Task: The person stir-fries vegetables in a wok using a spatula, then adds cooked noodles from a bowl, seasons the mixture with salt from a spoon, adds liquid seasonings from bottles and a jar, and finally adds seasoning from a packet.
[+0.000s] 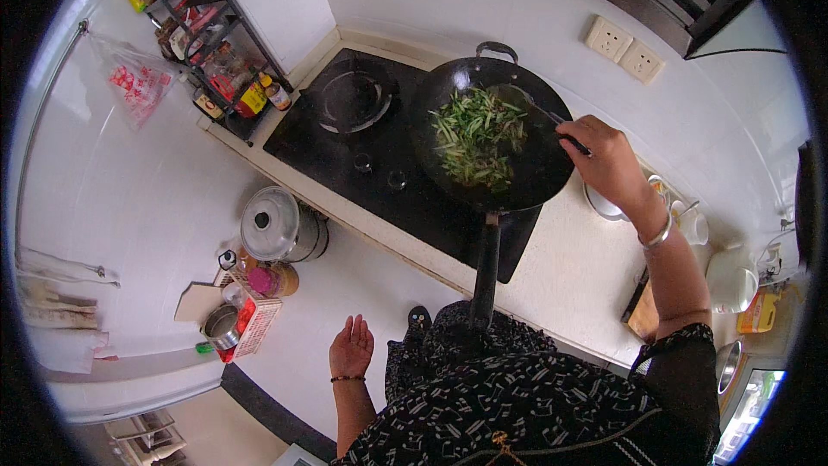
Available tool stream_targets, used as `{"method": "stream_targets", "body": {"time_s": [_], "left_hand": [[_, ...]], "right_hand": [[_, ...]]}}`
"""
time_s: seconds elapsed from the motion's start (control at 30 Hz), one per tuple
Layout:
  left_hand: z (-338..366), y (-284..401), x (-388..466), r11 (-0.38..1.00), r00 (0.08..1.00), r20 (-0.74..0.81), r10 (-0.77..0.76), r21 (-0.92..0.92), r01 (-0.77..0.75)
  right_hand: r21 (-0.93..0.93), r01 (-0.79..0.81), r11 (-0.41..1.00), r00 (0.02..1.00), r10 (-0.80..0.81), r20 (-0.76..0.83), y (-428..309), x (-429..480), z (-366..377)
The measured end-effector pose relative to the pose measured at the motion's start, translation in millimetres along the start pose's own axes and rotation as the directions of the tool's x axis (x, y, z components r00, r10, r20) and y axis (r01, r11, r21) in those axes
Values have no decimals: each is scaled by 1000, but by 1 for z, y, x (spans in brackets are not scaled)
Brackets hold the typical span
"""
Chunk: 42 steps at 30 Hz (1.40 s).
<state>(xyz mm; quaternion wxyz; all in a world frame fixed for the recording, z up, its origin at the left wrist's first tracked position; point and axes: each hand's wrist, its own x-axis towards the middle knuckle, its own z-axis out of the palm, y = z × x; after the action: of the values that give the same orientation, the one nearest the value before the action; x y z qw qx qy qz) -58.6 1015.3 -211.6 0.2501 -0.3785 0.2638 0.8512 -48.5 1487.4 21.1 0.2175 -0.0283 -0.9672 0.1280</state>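
Note:
My right hand (598,152) grips the black handle of a metal spatula (543,111) at the right side of a black wok (546,175). The spatula's head reaches the upper right part of the wok, near the food. Chopped green vegetables (479,129) lie in the wok's middle, spread in a loose heap. The wok sits over the right side of the black cooktop (420,213), its long handle pointing towards my body. My left hand (352,343) hangs low over the floor, palm up, fingers extended, holding nothing.
A bare burner (356,100) lies left of the wok. A condiment rack (226,45) stands at the counter's left end. A lidded metal pot (272,223) and a plastic basket (262,330) are on the floor. A cutting board (643,314) and a white kettle (731,278) sit at the right.

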Motion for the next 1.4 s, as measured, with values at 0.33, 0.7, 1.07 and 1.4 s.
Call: {"method": "stream_targets", "body": {"time_s": [0.33, 0.7, 1.07, 1.4], "left_hand": [[6, -3, 4, 1000, 1000, 25, -10, 28, 9], [19, -8, 6, 999, 995, 98, -26, 38, 23], [7, -13, -8, 1000, 1000, 2, 14, -2, -14], [-14, -6, -6, 997, 999, 35, 10, -79, -8]], "right_hand": [[147, 198, 969, 951, -226, 212, -38, -29, -49], [13, -182, 983, 983, 181, 35, -25, -17, -27], [682, -470, 560, 830, 543, 126, 61, 26, 25], [287, 192, 939, 942, -258, 216, -42, -3, -62]]}}
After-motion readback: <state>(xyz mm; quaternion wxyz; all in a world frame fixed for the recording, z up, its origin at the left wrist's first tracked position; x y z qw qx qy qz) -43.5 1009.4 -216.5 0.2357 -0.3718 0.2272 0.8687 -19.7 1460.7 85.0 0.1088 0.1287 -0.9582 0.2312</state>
